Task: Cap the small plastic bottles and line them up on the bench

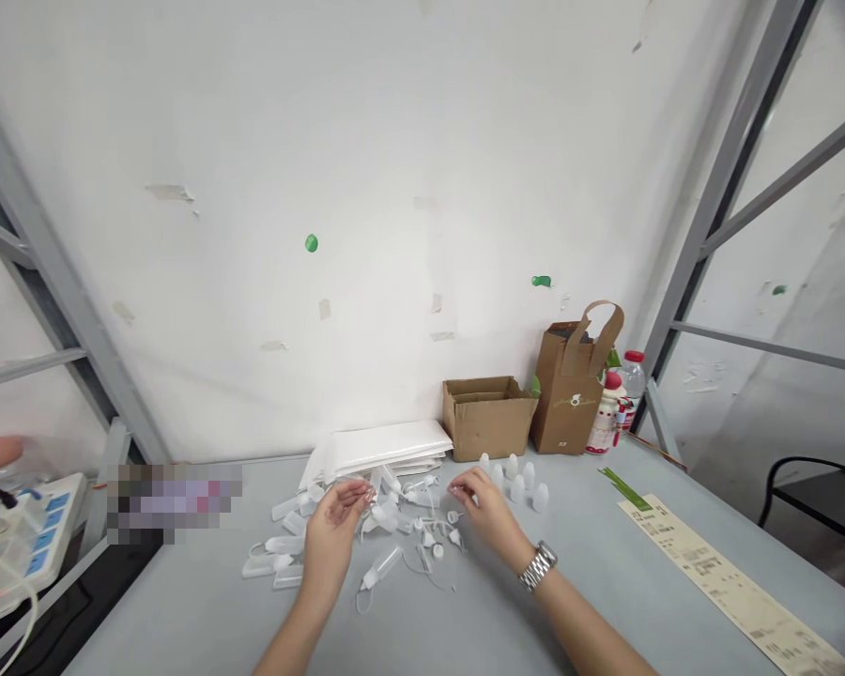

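Note:
Above a scatter of translucent plastic bottles (pixel 381 569) on the grey table, my left hand (pixel 336 516) has its fingers curled, with a small clear piece at the thumb and fingertips. My right hand (pixel 484 502), with a metal watch on the wrist, has thumb and fingers pinched together; anything between them is too small to make out. Small white caps (pixel 437 551) with thin loops lie on the table between the two hands. Several frosted dome-shaped pieces (pixel 540 498) stand upright just beyond and right of my right hand.
White flat packets (pixel 387 446) are stacked by the wall. Beside them stand an open cardboard box (pixel 489 427), a brown paper bag (pixel 567 404) and bottles (pixel 606 418). A long printed paper strip (pixel 718 573) lies at the right; a power strip (pixel 42 535) is far left.

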### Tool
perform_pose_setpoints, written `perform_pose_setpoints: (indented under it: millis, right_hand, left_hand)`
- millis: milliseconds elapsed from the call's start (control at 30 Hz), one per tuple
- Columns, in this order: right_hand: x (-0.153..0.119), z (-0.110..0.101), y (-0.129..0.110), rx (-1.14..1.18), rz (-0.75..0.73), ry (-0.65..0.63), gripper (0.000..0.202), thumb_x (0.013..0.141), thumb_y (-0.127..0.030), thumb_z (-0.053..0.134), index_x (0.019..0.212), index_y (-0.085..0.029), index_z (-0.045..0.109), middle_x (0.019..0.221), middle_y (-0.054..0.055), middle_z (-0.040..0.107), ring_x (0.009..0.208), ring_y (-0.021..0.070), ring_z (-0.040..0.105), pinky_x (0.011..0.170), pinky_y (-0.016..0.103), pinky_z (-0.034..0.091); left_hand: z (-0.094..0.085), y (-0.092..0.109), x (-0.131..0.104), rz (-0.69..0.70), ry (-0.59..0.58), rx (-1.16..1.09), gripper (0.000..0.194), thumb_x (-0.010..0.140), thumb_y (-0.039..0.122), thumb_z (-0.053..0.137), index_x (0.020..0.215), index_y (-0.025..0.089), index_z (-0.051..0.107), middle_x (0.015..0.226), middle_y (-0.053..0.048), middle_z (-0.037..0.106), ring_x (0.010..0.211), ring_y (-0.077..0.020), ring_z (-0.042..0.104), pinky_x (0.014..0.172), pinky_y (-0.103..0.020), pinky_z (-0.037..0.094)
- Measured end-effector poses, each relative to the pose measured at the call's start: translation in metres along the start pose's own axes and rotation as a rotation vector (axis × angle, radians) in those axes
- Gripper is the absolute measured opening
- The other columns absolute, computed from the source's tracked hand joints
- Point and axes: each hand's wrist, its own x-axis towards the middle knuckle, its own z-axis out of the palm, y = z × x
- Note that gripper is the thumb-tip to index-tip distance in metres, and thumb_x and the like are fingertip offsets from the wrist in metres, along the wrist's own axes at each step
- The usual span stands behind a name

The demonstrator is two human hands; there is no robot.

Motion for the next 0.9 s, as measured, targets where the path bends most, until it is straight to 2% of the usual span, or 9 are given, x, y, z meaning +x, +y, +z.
perform_pose_setpoints:
  millis: [100,267,400,500,567,667,733,800,900]
  right_hand:
    - [0.007,0.002,0.015,-0.046,0.092,0.033,0.016,0.08,-0.021,0.045,0.074,-0.017,0.06,0.08,0.005,0.06,0.079,0.0186,0.055,0.076,0.033,0.043]
    - [0.008,0.01,0.023,-0.059,0.093,-0.02,0.014,0.076,-0.021,0.052,0.068,-0.017,0.063,0.073,0.003,0.063,0.077,0.0194,0.056,0.074,0.033,0.043]
    - [0.003,0.001,0.012,-0.04,0.036,0.075,0.017,0.08,-0.028,0.051,0.087,-0.017,0.063,0.089,0.006,0.061,0.083,0.0192,0.055,0.081,0.035,0.042]
    - [-0.004,-0.002,-0.009,0.049,-0.036,0.134,0.024,0.085,-0.033,0.044,0.093,-0.018,0.061,0.093,0.008,0.06,0.086,0.0188,0.055,0.08,0.034,0.043]
    - [-0.011,0.003,-0.026,0.098,-0.076,0.064,0.026,0.085,-0.036,0.045,0.096,-0.02,0.062,0.094,0.007,0.061,0.089,0.0189,0.055,0.081,0.033,0.042]
    - [-0.024,0.017,-0.045,0.091,-0.105,-0.09,0.036,0.077,-0.04,0.058,0.109,-0.023,0.058,0.1,0.006,0.062,0.092,0.0203,0.054,0.086,0.034,0.039]
    - [-0.031,0.025,-0.05,0.074,-0.092,-0.166,0.041,0.074,-0.04,0.062,0.111,-0.023,0.057,0.101,0.005,0.063,0.092,0.0214,0.054,0.086,0.035,0.037]
    - [-0.033,0.028,-0.05,0.068,-0.058,-0.202,0.036,0.075,-0.04,0.061,0.106,-0.023,0.061,0.098,0.005,0.065,0.091,0.0221,0.054,0.086,0.035,0.036]
    - [-0.032,0.025,-0.049,0.078,0.016,-0.206,0.028,0.078,-0.041,0.057,0.097,-0.023,0.064,0.092,0.004,0.067,0.088,0.0222,0.054,0.082,0.034,0.036]
  left_hand:
    - [0.0,0.0,-0.001,0.005,-0.002,-0.018,0.031,0.057,0.038,0.069,0.076,0.016,0.06,0.077,-0.005,0.068,0.079,-0.0204,0.064,0.076,-0.035,0.052]
    - [0.0,0.005,-0.002,-0.068,-0.015,-0.107,0.032,0.054,0.035,0.073,0.076,0.016,0.061,0.078,-0.004,0.068,0.08,-0.0199,0.064,0.077,-0.035,0.051]
    - [0.002,0.01,-0.004,-0.157,-0.05,-0.2,0.033,0.054,0.031,0.074,0.08,0.015,0.062,0.078,-0.003,0.067,0.08,-0.0186,0.063,0.075,-0.032,0.052]
    - [0.004,0.014,-0.007,-0.308,-0.079,-0.331,0.031,0.052,0.021,0.076,0.079,0.014,0.063,0.076,-0.002,0.068,0.078,-0.0149,0.063,0.072,-0.024,0.051]
    - [0.006,0.017,-0.01,-0.435,-0.096,-0.426,0.028,0.054,0.011,0.076,0.078,0.013,0.064,0.076,-0.002,0.068,0.075,-0.0119,0.063,0.07,-0.019,0.051]
    - [0.01,0.02,-0.015,-0.558,-0.119,-0.533,0.022,0.06,0.0,0.068,0.078,0.013,0.064,0.075,-0.002,0.067,0.069,-0.0086,0.063,0.067,-0.015,0.051]
    - [0.011,0.02,-0.017,-0.581,-0.135,-0.573,0.021,0.064,-0.003,0.065,0.077,0.013,0.065,0.072,-0.002,0.066,0.066,-0.0077,0.062,0.066,-0.015,0.051]
    - [0.012,0.02,-0.019,-0.58,-0.153,-0.575,0.019,0.064,-0.001,0.065,0.077,0.013,0.065,0.073,-0.002,0.066,0.066,-0.0078,0.062,0.067,-0.015,0.051]
    - [0.014,0.019,-0.02,-0.505,-0.191,-0.465,0.018,0.061,0.014,0.073,0.077,0.014,0.065,0.079,-0.003,0.066,0.073,-0.0111,0.062,0.072,-0.019,0.051]
